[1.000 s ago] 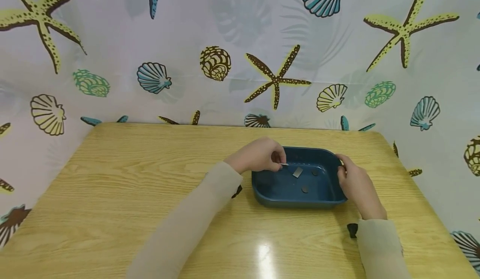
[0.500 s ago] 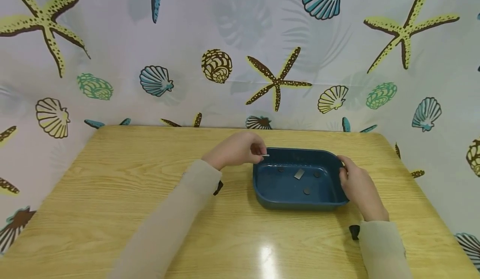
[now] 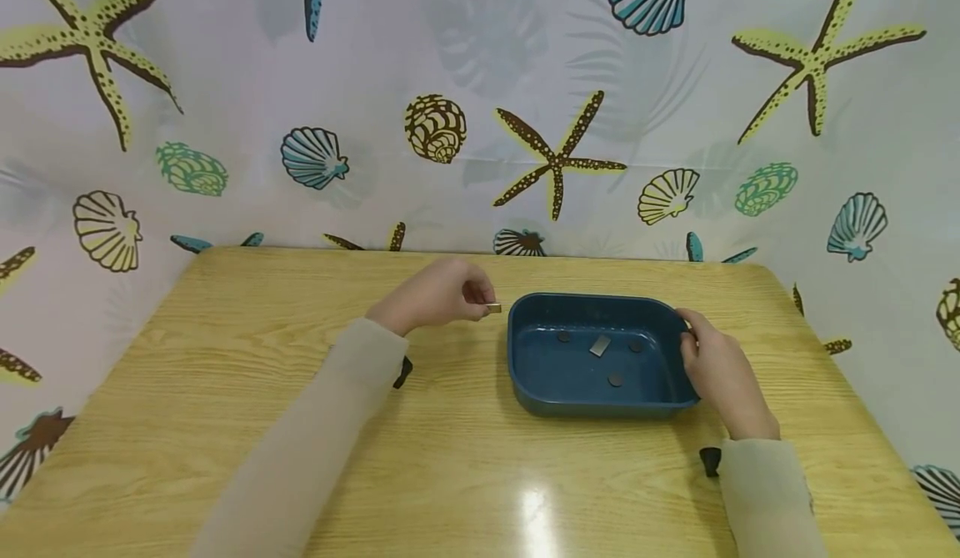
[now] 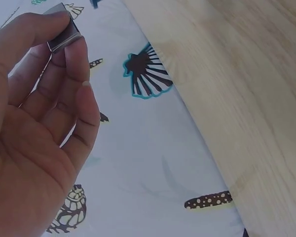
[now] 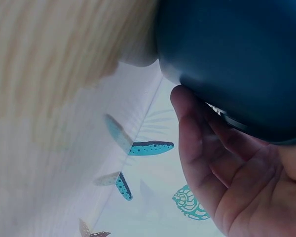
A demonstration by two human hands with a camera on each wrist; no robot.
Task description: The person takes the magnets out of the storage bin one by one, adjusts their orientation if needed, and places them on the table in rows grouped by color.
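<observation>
Beside the blue tray [image 3: 551,379], left hand [image 3: 438,295] with metallic piece [image 4: 65,38] in pinch, right hand [image 3: 720,370] with tray in grip.

Starfish-print cloth [image 3: 360,66] behind wooden table [image 3: 607,483]

Four pieces [image 3: 600,347] lie inside the basin [image 3: 600,410] on the table [image 3: 450,458], before the cloth [image 3: 480,208].

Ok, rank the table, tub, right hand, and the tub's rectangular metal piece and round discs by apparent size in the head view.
1. Wood-grain table
2. Dark blue tub
3. Right hand
4. Rectangular metal piece
5. Round discs, too alike to rank individually
</observation>
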